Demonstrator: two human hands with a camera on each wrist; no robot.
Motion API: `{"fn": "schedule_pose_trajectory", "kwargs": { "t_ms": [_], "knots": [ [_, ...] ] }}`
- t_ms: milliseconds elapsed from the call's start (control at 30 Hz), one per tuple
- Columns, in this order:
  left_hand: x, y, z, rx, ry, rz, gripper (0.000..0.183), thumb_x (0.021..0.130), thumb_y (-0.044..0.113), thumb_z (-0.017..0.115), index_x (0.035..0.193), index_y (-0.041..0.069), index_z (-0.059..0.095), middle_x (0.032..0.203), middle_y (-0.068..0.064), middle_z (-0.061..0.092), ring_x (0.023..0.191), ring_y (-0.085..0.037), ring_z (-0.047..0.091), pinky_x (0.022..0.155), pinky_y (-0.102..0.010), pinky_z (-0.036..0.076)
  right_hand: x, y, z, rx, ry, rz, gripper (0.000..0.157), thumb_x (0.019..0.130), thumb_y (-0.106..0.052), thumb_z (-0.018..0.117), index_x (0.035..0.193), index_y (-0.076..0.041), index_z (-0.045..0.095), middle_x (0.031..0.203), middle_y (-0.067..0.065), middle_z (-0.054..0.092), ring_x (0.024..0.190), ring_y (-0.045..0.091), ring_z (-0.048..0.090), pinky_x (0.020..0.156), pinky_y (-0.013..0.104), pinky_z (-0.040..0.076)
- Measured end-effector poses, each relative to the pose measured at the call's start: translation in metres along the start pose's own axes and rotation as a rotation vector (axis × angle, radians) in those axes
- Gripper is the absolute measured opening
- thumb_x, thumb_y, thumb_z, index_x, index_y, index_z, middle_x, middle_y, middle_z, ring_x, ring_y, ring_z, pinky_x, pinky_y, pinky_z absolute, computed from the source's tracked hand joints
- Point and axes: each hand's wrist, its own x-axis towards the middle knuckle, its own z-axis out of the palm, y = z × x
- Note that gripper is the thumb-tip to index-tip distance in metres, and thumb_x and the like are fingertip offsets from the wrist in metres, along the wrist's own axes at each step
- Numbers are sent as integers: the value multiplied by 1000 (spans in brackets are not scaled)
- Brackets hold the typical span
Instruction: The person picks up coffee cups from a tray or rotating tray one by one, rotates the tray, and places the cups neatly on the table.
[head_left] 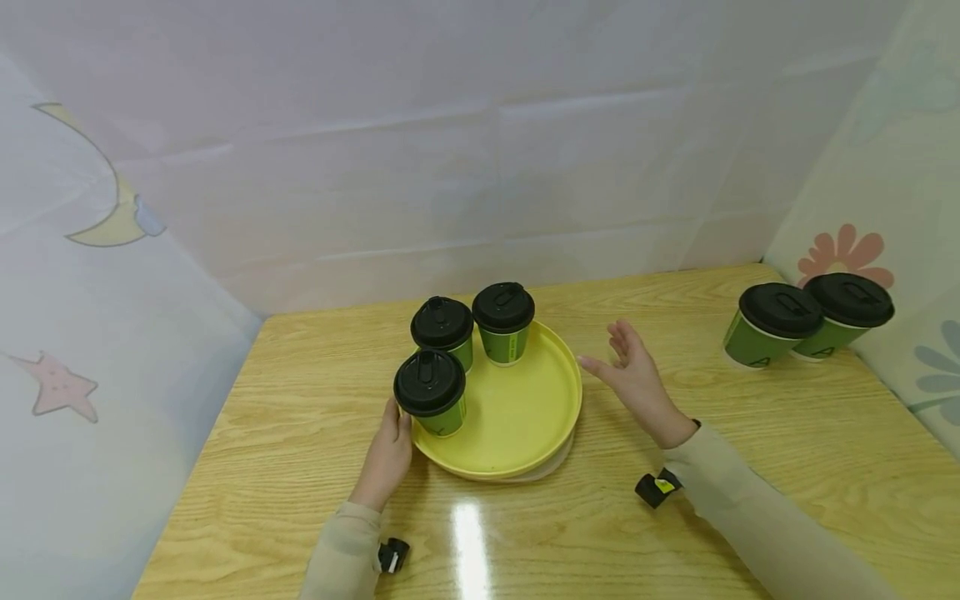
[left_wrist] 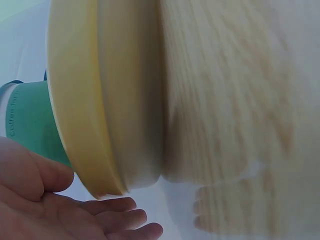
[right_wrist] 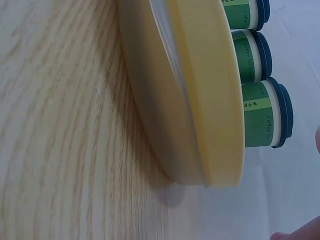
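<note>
Three green paper coffee cups with black lids stand on a round yellow tray (head_left: 517, 417), grouped along its left and far side: a near cup (head_left: 430, 392), a middle cup (head_left: 442, 327) and a far cup (head_left: 504, 321). My left hand (head_left: 390, 454) is at the tray's left edge beside the near cup. In the left wrist view, its thumb (left_wrist: 52, 175) lies by the tray's rim and its fingers (left_wrist: 120, 220) extend loosely past the edge. Off the tray's right side, my right hand (head_left: 637, 383) is held apart with fingers spread, holding nothing.
Under the tray shows a pale round base (head_left: 551, 467). Two more lidded coffee cups, a nearer one (head_left: 765, 329) and a farther one (head_left: 843, 312), stand at the right end of the wooden table (head_left: 300, 400). A printed cloth wall (head_left: 480, 167) borders the back and sides.
</note>
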Motion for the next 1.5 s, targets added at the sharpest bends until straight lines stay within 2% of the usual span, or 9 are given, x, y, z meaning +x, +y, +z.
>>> {"fn": "schedule_pose_trajectory", "kwargs": {
  "t_ms": [233,567,767,1100,1333,1500],
  "knots": [
    [-8,6,-4,-13,2,-15,55,107,17,27,148,-17,9,152,-36,15,140,-48,17,112,-58,19,2,-3,5,17,-23,-9,98,93,-18,67,154,-1,-9,159,23,2,146,38,6,115,56,13],
    [-14,10,0,-59,14,-18,59,101,9,39,149,-13,14,151,-34,22,137,-49,25,110,-58,24,2,-7,8,37,-33,-20,96,93,-15,66,154,-1,-7,160,22,6,145,39,9,115,55,15],
    [-12,10,-1,-58,3,-29,59,100,10,37,151,-10,13,153,-32,21,139,-47,24,110,-58,24,1,-8,11,63,-39,-23,94,94,-11,65,154,-1,-7,160,22,5,145,39,9,115,55,14],
    [0,5,-5,-26,0,-20,57,100,9,29,150,-13,11,153,-33,18,140,-46,19,113,-56,19,3,-4,17,62,-63,-34,95,93,-14,66,154,0,-6,160,21,7,146,38,9,115,54,14],
    [-10,0,-5,-30,1,-60,57,105,16,30,149,-15,10,153,-33,17,140,-48,19,112,-56,19,3,-5,17,62,-77,-47,95,93,-12,65,154,1,-7,160,22,6,145,39,8,115,55,13],
    [-15,4,-3,-71,0,-48,59,106,18,34,149,-15,11,153,-34,16,140,-48,20,112,-57,21,4,-4,17,61,-70,-41,95,93,-13,66,154,-1,-6,160,20,6,146,37,8,116,53,13]
  ]
}}
